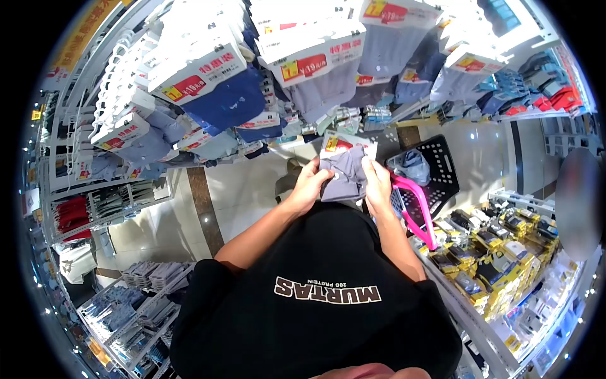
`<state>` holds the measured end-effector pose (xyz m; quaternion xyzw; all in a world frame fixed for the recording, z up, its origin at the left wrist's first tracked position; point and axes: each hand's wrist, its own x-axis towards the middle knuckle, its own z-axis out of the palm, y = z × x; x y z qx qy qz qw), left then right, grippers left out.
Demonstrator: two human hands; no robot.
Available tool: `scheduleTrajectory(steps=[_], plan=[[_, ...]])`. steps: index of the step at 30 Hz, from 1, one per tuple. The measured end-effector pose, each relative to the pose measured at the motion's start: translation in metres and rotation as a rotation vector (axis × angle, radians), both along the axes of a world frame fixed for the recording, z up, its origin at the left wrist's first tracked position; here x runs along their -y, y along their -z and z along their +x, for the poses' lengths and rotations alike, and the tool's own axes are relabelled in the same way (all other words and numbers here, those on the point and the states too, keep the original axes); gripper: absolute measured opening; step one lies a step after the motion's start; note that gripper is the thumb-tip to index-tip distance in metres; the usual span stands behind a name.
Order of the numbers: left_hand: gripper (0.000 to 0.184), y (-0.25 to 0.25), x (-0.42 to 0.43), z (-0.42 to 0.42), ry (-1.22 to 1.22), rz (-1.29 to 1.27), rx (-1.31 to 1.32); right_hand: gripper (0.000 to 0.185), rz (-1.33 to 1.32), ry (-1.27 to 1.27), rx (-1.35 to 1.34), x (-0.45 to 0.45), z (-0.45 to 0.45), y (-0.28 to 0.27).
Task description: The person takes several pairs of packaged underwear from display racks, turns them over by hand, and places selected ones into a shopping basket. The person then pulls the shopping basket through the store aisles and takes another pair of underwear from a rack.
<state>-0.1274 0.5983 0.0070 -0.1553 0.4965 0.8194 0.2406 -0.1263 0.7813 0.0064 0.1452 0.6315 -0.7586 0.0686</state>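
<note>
My left hand (307,185) grips the left side of a folded grey garment (343,178), its thumb lying across the front. My right hand (377,183) holds the right edge of the same garment. It looks like underwear, with a small light button-like spot, fixed to a white header card (349,144) with a red and yellow price label. I hold it in front of my black T-shirt. Just right of my right hand is a black shopping basket (444,165) with a pink handle (421,201) and a bluish plastic-wrapped item (411,167) inside.
Ahead hang rows of carded garments, including a navy one (228,101) and a grey one (322,96). A bin of yellow-carded packs (499,262) stands at right. Shelves of folded packs (129,309) are at lower left. A blurred oval (577,203) covers part of the far right.
</note>
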Motion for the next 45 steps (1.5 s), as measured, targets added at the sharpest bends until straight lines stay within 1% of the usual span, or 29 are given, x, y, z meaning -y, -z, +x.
scheduleTrajectory(steps=[2,3,4,5,6,8,9,10,12,14,15,16,17,18,19,20,22,23,26,27,28,30,33,35,38,40,41,44,45], plan=[[0.034,0.008,0.0,0.0,-0.036,-0.039,0.004,0.037,0.103,0.019,-0.042,0.003,0.001,0.004],[0.034,0.009,0.002,0.0,-0.05,-0.016,0.012,0.037,0.168,-0.029,-0.025,-0.002,0.002,0.006],[0.035,0.006,0.003,0.0,-0.067,0.006,0.022,0.034,0.233,-0.044,-0.056,0.0,0.002,-0.004],[0.037,0.003,0.001,-0.001,-0.105,0.043,0.022,0.033,0.267,-0.064,-0.1,-0.003,0.003,0.004],[0.039,0.002,0.005,-0.001,-0.088,0.09,-0.005,0.032,0.301,-0.083,-0.151,-0.006,0.002,0.009],[0.04,-0.007,0.012,-0.006,0.023,-0.083,-0.125,0.034,0.34,-0.128,-0.385,-0.003,-0.003,-0.008],[0.041,-0.019,0.011,-0.008,0.029,-0.125,-0.253,0.035,0.367,-0.168,-0.387,-0.004,-0.003,-0.012],[0.041,-0.022,0.014,-0.01,0.075,-0.2,-0.289,0.036,0.399,-0.204,-0.393,-0.007,-0.005,-0.019],[0.038,-0.024,0.018,-0.015,0.097,-0.245,-0.32,0.036,0.523,-0.311,-0.357,-0.012,-0.009,-0.037],[0.033,-0.041,0.022,-0.023,0.126,-0.225,-0.39,0.029,0.396,-0.218,-0.442,-0.006,-0.014,-0.043],[0.03,-0.042,0.024,-0.026,0.129,-0.201,-0.413,0.032,0.341,-0.19,-0.49,-0.001,-0.017,-0.056],[0.031,-0.049,0.021,-0.028,0.103,-0.163,-0.459,0.04,0.347,-0.231,-0.498,-0.006,-0.021,-0.048],[0.031,-0.055,0.02,-0.03,0.114,-0.221,-0.489,0.05,0.219,-0.157,-0.541,-0.005,-0.022,-0.037],[0.03,-0.062,0.018,-0.032,0.128,-0.28,-0.521,0.061,0.089,-0.08,-0.586,0.0,-0.024,-0.04],[0.031,-0.07,0.013,-0.034,0.102,-0.239,-0.572,0.081,0.167,-0.108,-0.69,-0.002,-0.03,-0.056],[0.031,-0.078,0.011,-0.037,0.139,-0.237,-0.608,0.084,-0.011,-0.037,-0.649,0.003,-0.029,-0.071],[0.032,-0.083,0.002,-0.04,0.135,-0.242,-0.665,0.085,-0.104,0.037,-0.644,0.001,-0.033,-0.093],[0.031,-0.087,-0.001,-0.041,0.139,-0.261,-0.706,0.08,-0.141,0.042,-0.604,-0.002,-0.035,-0.098],[0.031,-0.093,-0.009,-0.044,0.135,-0.269,-0.715,0.064,-0.125,0.056,-0.558,-0.018,-0.046,-0.083],[0.031,-0.09,-0.011,-0.047,0.121,-0.302,-0.77,0.051,-0.212,0.056,-0.522,-0.02,-0.045,-0.088],[0.031,-0.089,-0.012,-0.049,0.139,-0.289,-0.698,0.043,-0.265,0.065,-0.52,-0.021,-0.045,-0.085],[0.03,-0.095,-0.012,-0.045,0.159,-0.27,-0.672,0.037,-0.223,0.057,-0.499,-0.024,-0.043,-0.082],[0.03,-0.086,-0.014,-0.047,0.133,-0.244,-0.766,0.033,-0.262,0.077,-0.509,-0.021,-0.041,-0.078],[0.031,-0.081,-0.009,-0.045,0.164,-0.248,-0.705,0.032,-0.272,0.059,-0.489,-0.02,-0.038,-0.079],[0.031,-0.092,-0.008,-0.041,0.182,-0.234,-0.635,0.032,-0.275,0.048,-0.474,-0.023,-0.04,-0.076],[0.031,-0.088,-0.007,-0.041,0.19,-0.24,-0.587,0.032,-0.253,0.053,-0.496,-0.023,-0.044,-0.081],[0.035,-0.081,-0.007,-0.042,0.186,-0.222,-0.585,0.032,-0.269,0.059,-0.511,-0.025,-0.049,-0.085],[0.038,-0.064,-0.01,-0.042,0.146,-0.135,-0.595,0.032,-0.231,0.085,-0.623,-0.037,-0.073,-0.108],[0.038,-0.063,-0.013,-0.037,0.115,0.004,-0.496,0.032,-0.217,0.108,-0.664,-0.04,-0.083,-0.122]])
